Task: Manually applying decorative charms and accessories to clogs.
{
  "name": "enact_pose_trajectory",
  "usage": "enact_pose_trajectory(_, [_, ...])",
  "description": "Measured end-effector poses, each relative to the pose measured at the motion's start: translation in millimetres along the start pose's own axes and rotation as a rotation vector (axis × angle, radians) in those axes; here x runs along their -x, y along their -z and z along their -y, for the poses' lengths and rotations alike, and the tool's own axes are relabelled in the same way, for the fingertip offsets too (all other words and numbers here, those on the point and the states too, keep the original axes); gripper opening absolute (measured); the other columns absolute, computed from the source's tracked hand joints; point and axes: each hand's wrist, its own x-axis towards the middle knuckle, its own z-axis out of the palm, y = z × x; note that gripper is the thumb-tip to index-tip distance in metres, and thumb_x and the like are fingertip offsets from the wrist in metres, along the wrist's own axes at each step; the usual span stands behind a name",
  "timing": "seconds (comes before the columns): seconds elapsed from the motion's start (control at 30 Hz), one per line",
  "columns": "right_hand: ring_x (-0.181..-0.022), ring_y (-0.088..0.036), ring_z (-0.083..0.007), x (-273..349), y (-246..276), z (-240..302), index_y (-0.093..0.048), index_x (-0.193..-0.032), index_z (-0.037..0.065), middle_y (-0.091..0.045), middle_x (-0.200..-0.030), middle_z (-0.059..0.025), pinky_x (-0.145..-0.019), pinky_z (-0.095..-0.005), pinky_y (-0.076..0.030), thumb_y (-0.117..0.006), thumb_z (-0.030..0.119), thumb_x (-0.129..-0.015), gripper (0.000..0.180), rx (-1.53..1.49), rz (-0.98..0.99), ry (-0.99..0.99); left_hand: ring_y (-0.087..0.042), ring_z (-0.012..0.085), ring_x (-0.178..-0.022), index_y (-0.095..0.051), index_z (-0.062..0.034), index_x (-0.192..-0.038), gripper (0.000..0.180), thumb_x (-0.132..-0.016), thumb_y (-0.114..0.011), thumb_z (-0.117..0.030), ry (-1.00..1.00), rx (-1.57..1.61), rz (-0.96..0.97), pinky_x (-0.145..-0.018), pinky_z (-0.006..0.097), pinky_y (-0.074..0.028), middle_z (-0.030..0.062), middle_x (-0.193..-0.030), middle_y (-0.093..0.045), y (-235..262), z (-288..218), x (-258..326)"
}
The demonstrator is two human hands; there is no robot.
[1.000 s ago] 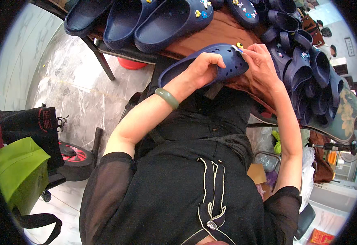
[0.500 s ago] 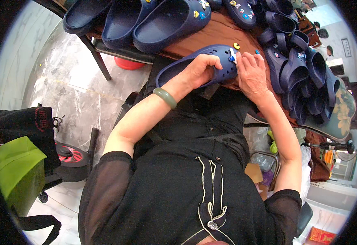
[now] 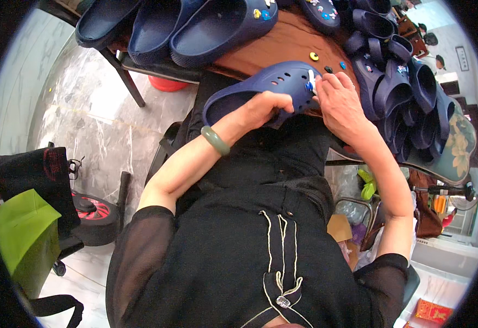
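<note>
A navy clog [image 3: 250, 82] with round vent holes lies tilted over the table's near edge, its toe to the right. Wrapped around its near side is my left hand [image 3: 266, 109], the thumb bent against the upper and the other fingers hidden beneath. At the toe, my right hand [image 3: 338, 101] has its fingers bent and pressed together on a white-and-blue shoe charm [image 3: 310, 83], partly covering it. Beyond that hand, a yellow charm [image 3: 314, 56], a dark charm [image 3: 328, 69] and a blue charm [image 3: 342, 65] rest on the brown cloth [image 3: 288, 38].
Large navy clogs [image 3: 217, 33] line the table's far left, some bearing charms. More clogs [image 3: 394, 90] are piled at the right, beside a floral-patterned surface [image 3: 455, 153]. Left of me are a red tub [image 3: 168, 83] and a green bag [image 3: 23, 224].
The clog has rolled so more of its top faces up, and my left hand has shifted slightly nearer me. My right hand stays at the charm; the dark charm beyond it now shows.
</note>
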Motion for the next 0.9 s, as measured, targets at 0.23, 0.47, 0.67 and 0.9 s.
enact_pose_trajectory(0.23, [-0.089,-0.054,-0.0233,18.8,-3.3,-11.8,-0.060,-0.091,0.006,-0.058,-0.079,-0.0046,-0.085,-0.0380,-0.037,-0.068,0.017,-0.074,0.021,-0.460,-0.179,-0.147,-0.046,0.0159,-0.095,-0.051,-0.0011,-0.115,0.060,-0.056,-0.061,-0.006,-0.204,-0.327,0.115,-0.085,0.028,-0.041,0.0045,-0.106,-0.052,-7.4,6.9,11.3])
enact_pose_trajectory(0.47, [-0.112,-0.048,-0.0362,30.4,-35.0,-4.0,-0.036,-0.126,-0.004,-0.049,-0.118,-0.0252,-0.097,-0.0397,-0.038,-0.063,0.016,-0.082,0.055,-1.160,0.038,-0.430,-0.050,0.0179,-0.104,-0.047,-0.0009,-0.123,0.068,-0.057,-0.060,-0.008,-0.179,-0.446,0.127,-0.092,0.030,-0.041,0.0073,-0.114,-0.053,-4.4,8.2,13.0])
enact_pose_trajectory(0.67, [-0.118,-0.045,-0.0349,33.8,-58.3,24.5,-0.036,-0.128,-0.004,-0.048,-0.122,-0.0255,-0.100,-0.0402,-0.034,-0.058,0.019,-0.085,0.053,-1.315,-0.122,-0.672,-0.051,0.0140,-0.089,-0.054,-0.0001,-0.109,0.051,-0.058,-0.058,-0.005,-0.059,-0.265,0.076,-0.079,0.026,-0.042,0.0044,-0.099,-0.056,-4.4,9.4,13.1])
enact_pose_trajectory(0.9, [-0.110,-0.045,-0.0370,18.2,-54.5,37.2,-0.039,-0.126,0.003,-0.050,-0.116,-0.0215,-0.096,-0.0434,-0.035,-0.058,0.014,-0.085,0.047,-1.155,-0.174,-0.761,-0.051,0.0145,-0.086,-0.054,-0.0003,-0.102,0.043,-0.060,-0.058,-0.006,-0.178,-0.308,0.006,-0.076,0.027,-0.043,0.0047,-0.094,-0.055,-8.2,8.7,17.0])
